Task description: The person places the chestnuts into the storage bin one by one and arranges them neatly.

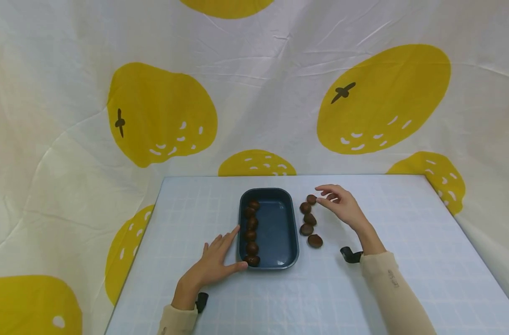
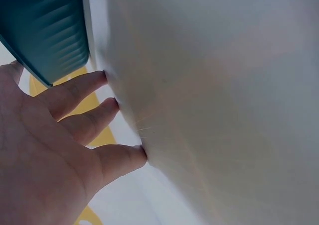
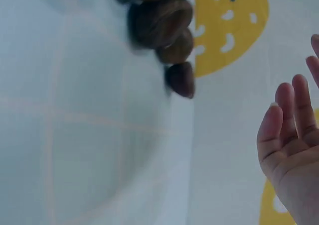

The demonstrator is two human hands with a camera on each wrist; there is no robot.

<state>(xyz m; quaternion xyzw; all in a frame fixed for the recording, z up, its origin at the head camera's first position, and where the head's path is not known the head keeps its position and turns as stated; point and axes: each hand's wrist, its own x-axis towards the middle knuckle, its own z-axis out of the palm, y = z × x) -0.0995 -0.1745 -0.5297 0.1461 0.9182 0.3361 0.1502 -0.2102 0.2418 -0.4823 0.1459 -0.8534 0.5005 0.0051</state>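
Note:
A dark blue rectangular tray [image 1: 279, 230] stands on the table. Along its left side runs a row of brown chestnuts [image 1: 252, 235]. My left hand [image 1: 212, 262] lies at the tray's left edge, fingers spread, thumb at the near-left corner. In the left wrist view, several of its fingertips [image 2: 110, 103] touch the table beside the tray wall [image 2: 55, 31]. To the right of the tray, several more chestnuts [image 1: 310, 218] form an uneven line. My right hand [image 1: 342, 207] hovers near the farthest one, fingers loosely bent. The right wrist view shows this hand [image 3: 294, 150] apart from the chestnuts [image 3: 162, 21], holding nothing.
A pale checked cloth [image 1: 321, 298] covers the table. Behind it hangs a white sheet with large yellow fruit prints [image 1: 162, 111]. Dark wrist-camera mounts [image 1: 351, 255] stick out below the sleeves.

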